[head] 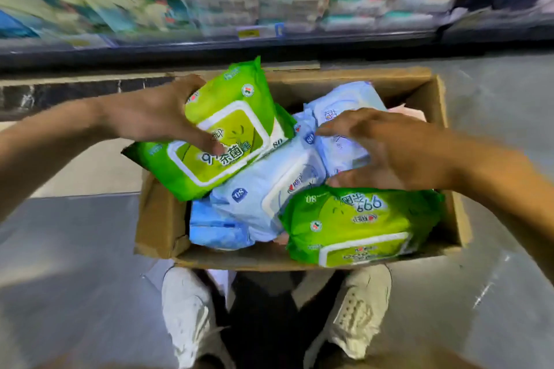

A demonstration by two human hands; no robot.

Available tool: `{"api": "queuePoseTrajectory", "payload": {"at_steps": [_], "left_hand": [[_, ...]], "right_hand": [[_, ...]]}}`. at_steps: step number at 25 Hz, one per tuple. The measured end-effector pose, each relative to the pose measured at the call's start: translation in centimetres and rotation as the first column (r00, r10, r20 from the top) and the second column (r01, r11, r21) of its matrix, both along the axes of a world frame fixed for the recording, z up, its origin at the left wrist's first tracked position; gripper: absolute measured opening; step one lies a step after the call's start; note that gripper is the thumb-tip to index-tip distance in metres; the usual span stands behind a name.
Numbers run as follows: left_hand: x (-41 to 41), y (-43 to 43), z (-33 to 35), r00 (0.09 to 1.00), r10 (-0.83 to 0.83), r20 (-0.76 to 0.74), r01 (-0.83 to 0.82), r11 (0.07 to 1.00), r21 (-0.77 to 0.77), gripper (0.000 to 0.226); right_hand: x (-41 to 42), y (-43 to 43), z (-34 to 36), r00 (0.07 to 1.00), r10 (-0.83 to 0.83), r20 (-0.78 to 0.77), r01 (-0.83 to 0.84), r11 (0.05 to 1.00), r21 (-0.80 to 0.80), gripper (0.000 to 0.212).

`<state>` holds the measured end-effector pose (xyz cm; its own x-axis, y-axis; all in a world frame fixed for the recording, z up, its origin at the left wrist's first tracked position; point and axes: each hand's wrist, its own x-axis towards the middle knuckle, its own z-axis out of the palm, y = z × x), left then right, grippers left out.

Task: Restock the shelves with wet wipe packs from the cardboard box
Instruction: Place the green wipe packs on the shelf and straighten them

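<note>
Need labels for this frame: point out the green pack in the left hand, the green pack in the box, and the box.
held green pack (233,129), head view, its lid.
boxed green pack (359,226), head view, wrapper middle.
cardboard box (404,90), head view, far wall.

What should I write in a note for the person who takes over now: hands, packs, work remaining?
Left hand grips a green pack, raised over the cardboard box's left edge.
Right hand open, spread over a blue pack; no grip yet.
Box also holds other blue packs and a second green pack.
Done: none of these shelved. Left: move them all to the shelf.
</note>
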<state>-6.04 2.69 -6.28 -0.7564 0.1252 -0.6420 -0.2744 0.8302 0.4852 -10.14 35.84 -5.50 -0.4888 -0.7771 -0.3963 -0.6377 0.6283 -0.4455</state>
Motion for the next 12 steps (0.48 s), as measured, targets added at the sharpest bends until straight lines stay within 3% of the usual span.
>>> {"api": "queuePoseTrajectory", "payload": {"at_steps": [3,8,12], "left_hand": [[0.1,0.3,0.1,0.998,0.060,-0.008,-0.059,0.994,0.088,0.078],[1.0,2.2,2.2,0.986,0.112,-0.120,-0.112,0.994,0.008,0.097],[0.0,4.4,4.2,0.977,0.093,-0.190,-0.094,0.996,0.007,0.097]], "right_hand": [[0.2,0.8,-0.3,1.000,0.009,-0.001,-0.009,0.998,-0.067,0.078],[1.4,1.1,-0.5,0.992,0.096,0.087,-0.093,0.995,-0.039,0.060],[3.0,1.6,-1.3,0.979,0.135,0.152,-0.151,0.984,0.095,0.072]]}}
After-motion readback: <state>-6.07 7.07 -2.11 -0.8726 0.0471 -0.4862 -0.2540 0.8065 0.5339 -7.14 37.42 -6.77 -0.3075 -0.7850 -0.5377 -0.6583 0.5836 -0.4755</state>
